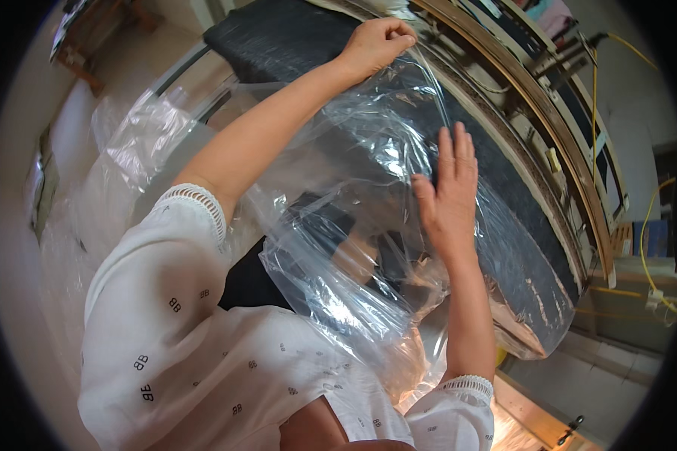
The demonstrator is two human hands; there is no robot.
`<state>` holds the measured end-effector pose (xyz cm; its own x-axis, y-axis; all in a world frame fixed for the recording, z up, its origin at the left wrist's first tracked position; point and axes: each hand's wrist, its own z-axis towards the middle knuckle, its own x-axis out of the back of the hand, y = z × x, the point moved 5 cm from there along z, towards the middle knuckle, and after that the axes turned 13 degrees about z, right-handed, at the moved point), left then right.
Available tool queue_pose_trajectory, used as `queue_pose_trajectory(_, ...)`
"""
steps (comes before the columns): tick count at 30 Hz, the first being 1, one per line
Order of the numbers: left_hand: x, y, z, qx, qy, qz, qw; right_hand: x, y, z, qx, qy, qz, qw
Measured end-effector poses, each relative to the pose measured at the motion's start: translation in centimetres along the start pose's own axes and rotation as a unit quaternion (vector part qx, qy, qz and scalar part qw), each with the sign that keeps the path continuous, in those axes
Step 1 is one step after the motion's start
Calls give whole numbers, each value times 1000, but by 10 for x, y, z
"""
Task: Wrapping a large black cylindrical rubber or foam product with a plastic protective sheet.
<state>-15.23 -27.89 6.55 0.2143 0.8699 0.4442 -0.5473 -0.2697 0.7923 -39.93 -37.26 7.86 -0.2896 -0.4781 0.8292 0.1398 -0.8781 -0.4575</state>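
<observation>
A large, crumpled sheet of clear plastic film [387,146] spreads over a dark, black-covered work surface [274,41] and hangs down over my lap. At the far edge of the surface, my left hand [376,46] pinches the film, its fingers curled closed. A taut fold runs from that pinch toward my right hand [453,197]. The right palm lies on the film, fingers stretched out and thumb apart. More loose film trails off on the left side, past my left arm.
A long curved-looking wooden rail [530,94] with metal strips runs behind the work surface. Yellow cable [645,248] hangs at the right, close to a blue box [652,239]. A wooden stool or table [101,34] stands at the far left. A lit wooden board [534,413] is at the lower right.
</observation>
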Motion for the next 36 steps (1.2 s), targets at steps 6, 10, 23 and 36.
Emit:
queue_pose_trajectory(6,69,45,-101,-22,107,41,993,38,53,-34,-67,68,175,980)
queue_pose_trajectory(10,108,-39,-201,120,205,-3,971,54,102,-77,-110,15,-116,987)
queue_pose_trajectory(23,196,-236,-202,250,304,67,917,61,123,-86,-179,23,-97,979)
queue_pose_trajectory(36,203,-272,-166,244,208,-71,945,110,97,-124,-166,175,-99,965)
